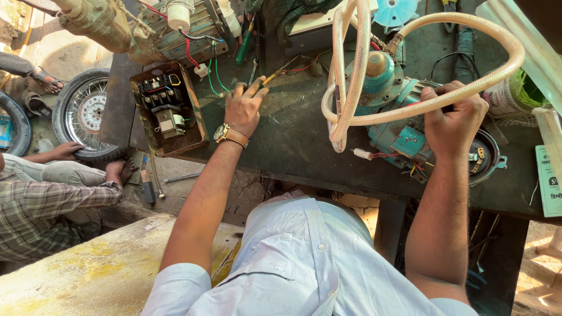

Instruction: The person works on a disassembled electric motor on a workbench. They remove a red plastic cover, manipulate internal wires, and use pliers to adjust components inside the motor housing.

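Observation:
My left hand [243,105], with a wristwatch on the wrist, reaches across the dark workbench [293,146] and its fingers pinch a thin screwdriver [275,75] near some loose green and red wires [212,79]. My right hand [453,120] is closed around a translucent beige hose [351,70] where it loops over a teal water pump [386,99]. The pump lies on its side with its wiring and end cover exposed under my right hand.
An open rusty electrical switch box [167,108] sits at the bench's left edge. A green-handled screwdriver [244,44] and a motor [181,29] lie behind. Another person [52,193] sits on the floor at left beside a spoked wheel [85,114]. A green booklet [549,181] lies at the right.

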Tool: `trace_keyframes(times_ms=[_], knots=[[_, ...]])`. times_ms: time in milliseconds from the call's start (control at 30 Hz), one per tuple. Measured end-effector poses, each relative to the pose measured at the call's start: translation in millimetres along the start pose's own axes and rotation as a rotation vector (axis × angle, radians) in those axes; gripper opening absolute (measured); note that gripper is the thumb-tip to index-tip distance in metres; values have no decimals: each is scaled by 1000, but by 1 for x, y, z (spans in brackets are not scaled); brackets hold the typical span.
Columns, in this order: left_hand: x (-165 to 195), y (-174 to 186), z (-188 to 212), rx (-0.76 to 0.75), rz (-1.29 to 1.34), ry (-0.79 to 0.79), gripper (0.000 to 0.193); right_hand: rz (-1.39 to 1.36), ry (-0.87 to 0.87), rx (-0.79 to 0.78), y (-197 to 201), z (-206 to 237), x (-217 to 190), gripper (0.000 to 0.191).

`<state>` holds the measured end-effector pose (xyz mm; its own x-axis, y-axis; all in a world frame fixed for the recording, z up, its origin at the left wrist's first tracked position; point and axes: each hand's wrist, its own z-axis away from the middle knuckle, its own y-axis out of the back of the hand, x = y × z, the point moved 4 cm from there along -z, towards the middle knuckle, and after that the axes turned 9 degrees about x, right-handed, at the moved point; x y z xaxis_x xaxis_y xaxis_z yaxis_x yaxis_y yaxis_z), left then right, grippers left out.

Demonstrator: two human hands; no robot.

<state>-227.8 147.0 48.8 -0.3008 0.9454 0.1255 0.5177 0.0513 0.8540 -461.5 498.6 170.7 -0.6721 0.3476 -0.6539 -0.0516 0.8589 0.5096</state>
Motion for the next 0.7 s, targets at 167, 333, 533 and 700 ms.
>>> trace_keyframes(times_ms=[167,333,533,700], knots=[[14,7,8,53,97,58,34,-3,11,5,0,0,-2,21],[27,23,35,98,150,261,37,14,9,-2,1,-1,-3,22],[23,37,35,91,390,481,37,20,-29,7,0,-1,-1,22],[24,23,-4,92,592,538,38,19,-18,22,1,-1,-2,25]])
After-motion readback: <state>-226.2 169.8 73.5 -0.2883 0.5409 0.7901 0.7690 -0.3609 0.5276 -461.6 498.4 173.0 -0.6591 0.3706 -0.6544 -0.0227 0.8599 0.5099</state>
